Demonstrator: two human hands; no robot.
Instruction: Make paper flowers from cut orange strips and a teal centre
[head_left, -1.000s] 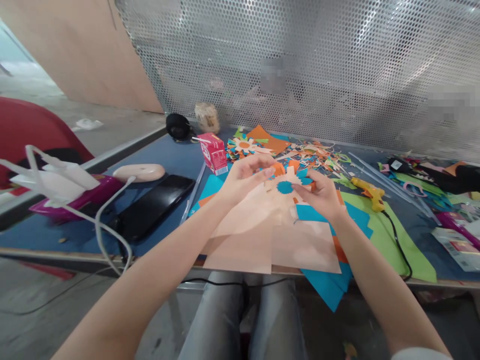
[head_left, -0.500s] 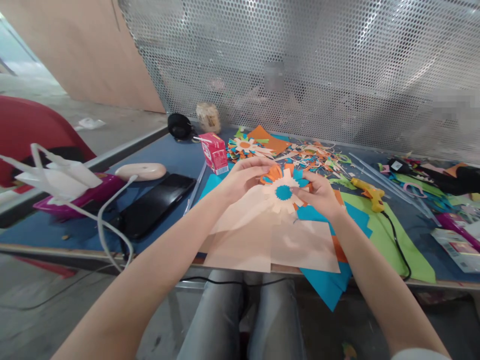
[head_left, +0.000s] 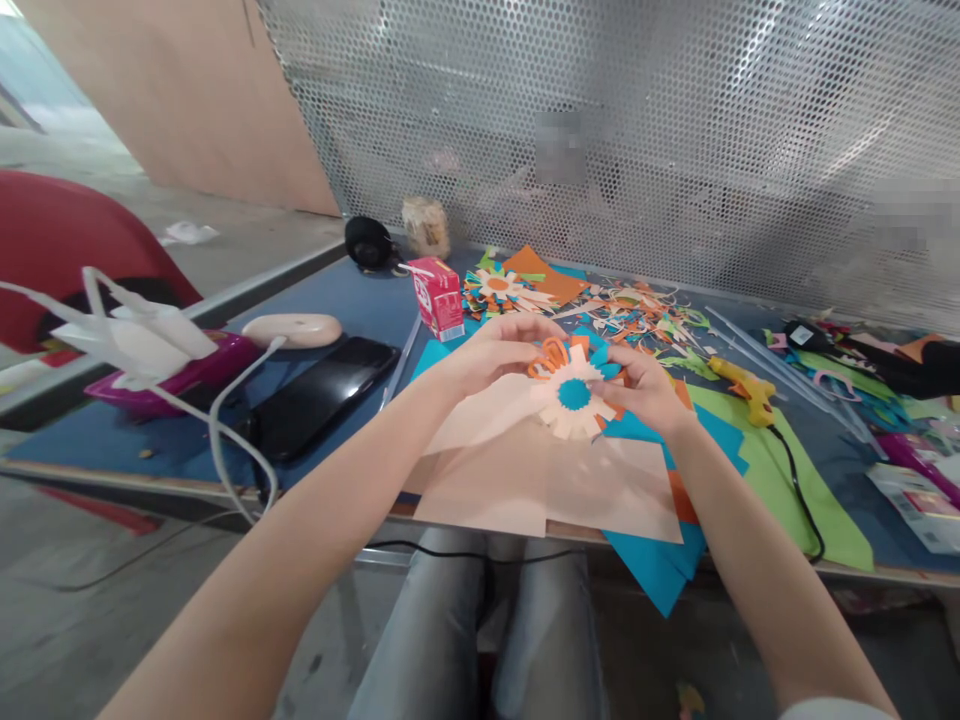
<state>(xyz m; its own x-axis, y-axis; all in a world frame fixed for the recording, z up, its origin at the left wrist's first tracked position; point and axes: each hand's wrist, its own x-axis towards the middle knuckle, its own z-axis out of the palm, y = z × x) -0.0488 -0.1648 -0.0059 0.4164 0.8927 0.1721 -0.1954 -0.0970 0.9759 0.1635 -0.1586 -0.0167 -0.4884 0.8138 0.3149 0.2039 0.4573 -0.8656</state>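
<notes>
Both hands hold a layered paper flower (head_left: 574, 395) with a blue round centre, pale peach petals and orange curled strips behind. My left hand (head_left: 491, 355) grips its left and upper edge with curled fingers. My right hand (head_left: 641, 385) pinches its right side. The flower hovers just above a stack of peach paper sheets (head_left: 540, 475) that lie over blue paper (head_left: 660, 565) at the table's front edge.
A yellow glue gun (head_left: 739, 378) with a black cord lies to the right on green paper (head_left: 780, 480). Paper scraps (head_left: 637, 315) and a finished flower (head_left: 499, 287) lie behind. A red carton (head_left: 439, 297), black phone (head_left: 322, 395), white cable (head_left: 225, 430) and pink case (head_left: 292, 328) sit left.
The flower has been turned to face up, showing its peach petals and orange strips more fully. Both hands stayed on it. The camera shifted slightly left.
</notes>
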